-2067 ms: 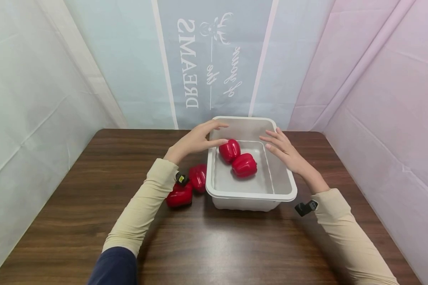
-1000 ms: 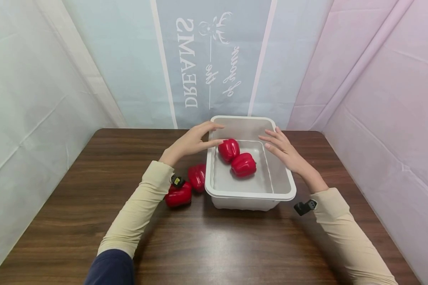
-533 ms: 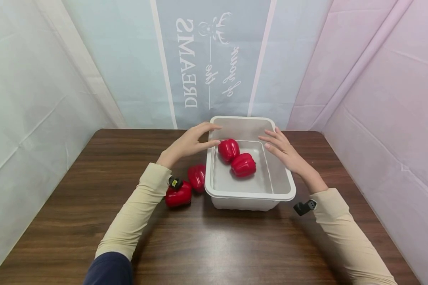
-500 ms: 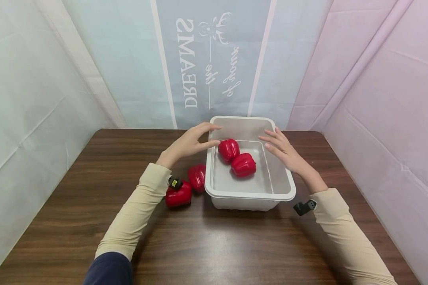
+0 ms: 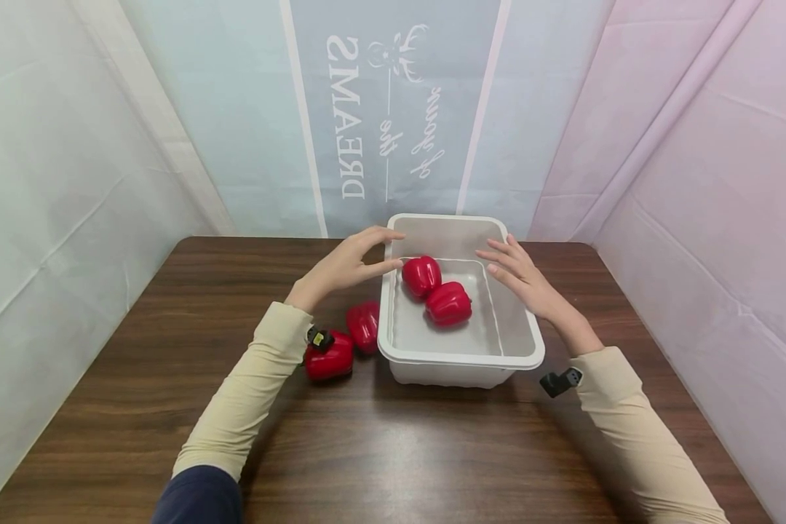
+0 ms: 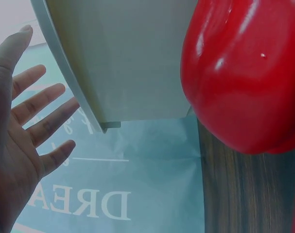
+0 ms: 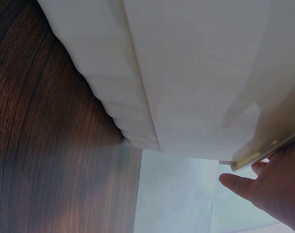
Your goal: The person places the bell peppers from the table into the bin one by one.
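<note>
A white plastic tub (image 5: 461, 360) stands on the table with two red bell peppers inside, a rear one (image 5: 422, 276) and a nearer one (image 5: 448, 304). My left hand (image 5: 342, 268) is above the tub's left rim, fingers spread and holding nothing; the left wrist view shows the same palm (image 6: 21, 141) beside the tub wall (image 6: 123, 58). Over the right rim, my right hand (image 5: 525, 282) has its fingers extended and holds nothing. Whether it touches the rim I cannot tell. Left of the tub lie two more red bell peppers, one against the tub (image 5: 363, 327) and one partly under my left wrist (image 5: 330, 358).
The brown wooden table (image 5: 393, 451) extends in front of the tub and to both sides. A pale cloth backdrop with lettering (image 5: 386, 116) hangs behind it. White sheets (image 5: 59, 218) enclose the left and right sides. Small black wrist cameras (image 5: 561, 381) are worn on both sleeves.
My left hand has drifted slightly left, away from the rear pepper in the tub. The right hand, tub and peppers stay where they were.
</note>
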